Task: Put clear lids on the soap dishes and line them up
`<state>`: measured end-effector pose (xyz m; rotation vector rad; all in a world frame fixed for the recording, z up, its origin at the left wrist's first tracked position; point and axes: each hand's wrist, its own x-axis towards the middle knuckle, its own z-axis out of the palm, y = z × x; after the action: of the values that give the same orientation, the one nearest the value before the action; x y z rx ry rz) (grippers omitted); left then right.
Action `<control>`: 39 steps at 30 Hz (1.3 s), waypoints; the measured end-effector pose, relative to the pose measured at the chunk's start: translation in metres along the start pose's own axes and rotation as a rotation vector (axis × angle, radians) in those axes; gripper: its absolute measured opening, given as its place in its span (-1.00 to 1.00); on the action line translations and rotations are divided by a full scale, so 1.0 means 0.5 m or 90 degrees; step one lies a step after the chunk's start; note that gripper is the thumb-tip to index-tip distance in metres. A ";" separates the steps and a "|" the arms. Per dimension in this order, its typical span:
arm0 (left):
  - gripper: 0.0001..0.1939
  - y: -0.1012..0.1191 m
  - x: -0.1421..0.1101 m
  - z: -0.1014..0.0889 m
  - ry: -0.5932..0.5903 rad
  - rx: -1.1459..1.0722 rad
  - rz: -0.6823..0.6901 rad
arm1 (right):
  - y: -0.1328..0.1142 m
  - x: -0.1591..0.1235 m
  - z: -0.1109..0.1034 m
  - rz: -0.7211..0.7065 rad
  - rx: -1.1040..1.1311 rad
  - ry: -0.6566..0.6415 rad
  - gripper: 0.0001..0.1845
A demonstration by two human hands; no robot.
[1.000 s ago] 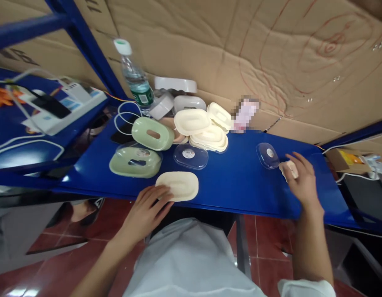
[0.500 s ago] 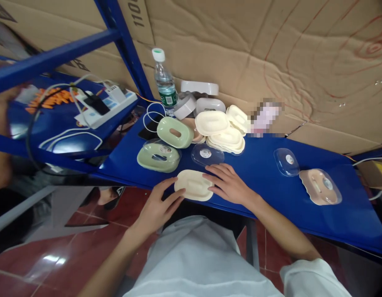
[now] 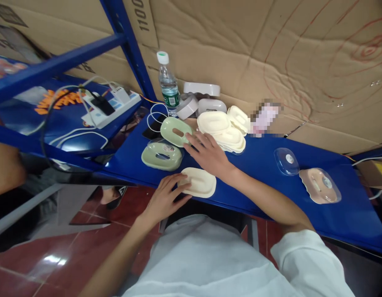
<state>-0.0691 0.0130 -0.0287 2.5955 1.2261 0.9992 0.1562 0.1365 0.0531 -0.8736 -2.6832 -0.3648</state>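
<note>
My left hand (image 3: 168,196) is at the left end of a shallow cream oval tray (image 3: 203,183), its fingers on top and the thumb by the near edge. The tray lies at the front edge of the blue table. My right hand (image 3: 211,154) is stretched out, fingers spread, over the right end of a light green oval dish (image 3: 175,131) with a slot in it. Whether the fingertips touch it I cannot tell. In front of that is another green dish (image 3: 158,161) with a clear lid on it. Cream trays (image 3: 229,138) are piled just beyond my right hand.
A water bottle (image 3: 169,88) and whitish dishes (image 3: 211,106) stand by the cardboard wall. Towards the right lie a clear lid (image 3: 286,161) and a beige piece (image 3: 317,187) under a clear cover. A blue frame post (image 3: 137,62) and a power strip (image 3: 116,111) are on the left.
My right hand has left the cream tray and moved up and left to the green dish, covering the clear lid there. My left hand stays on the tray, which has shifted slightly right in view.
</note>
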 end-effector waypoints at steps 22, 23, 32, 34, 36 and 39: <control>-0.28 0.019 0.014 0.011 0.026 -0.160 -0.062 | -0.114 -0.291 -0.128 0.184 0.314 0.069 -0.56; -0.32 0.022 0.019 0.015 0.014 -0.156 -0.053 | -0.123 -0.308 -0.118 0.195 0.313 0.060 -0.55; -0.64 0.037 0.047 0.009 -0.005 -0.099 0.065 | -0.117 -0.320 -0.063 0.172 0.250 0.011 -0.59; -0.64 0.038 0.038 0.009 -0.001 -0.109 0.068 | -0.113 -0.316 -0.061 0.146 0.246 0.004 -0.63; -0.64 0.038 0.029 0.012 0.006 -0.099 0.076 | -0.109 -0.313 -0.064 0.120 0.240 -0.004 -0.65; -0.69 0.036 0.020 0.015 0.016 -0.055 0.104 | -0.088 -0.308 -0.074 0.085 0.261 -0.049 -0.65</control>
<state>-0.0482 0.0096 -0.0231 2.6572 0.9660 1.0905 0.2560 0.0083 0.0267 -0.9413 -2.6074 0.2469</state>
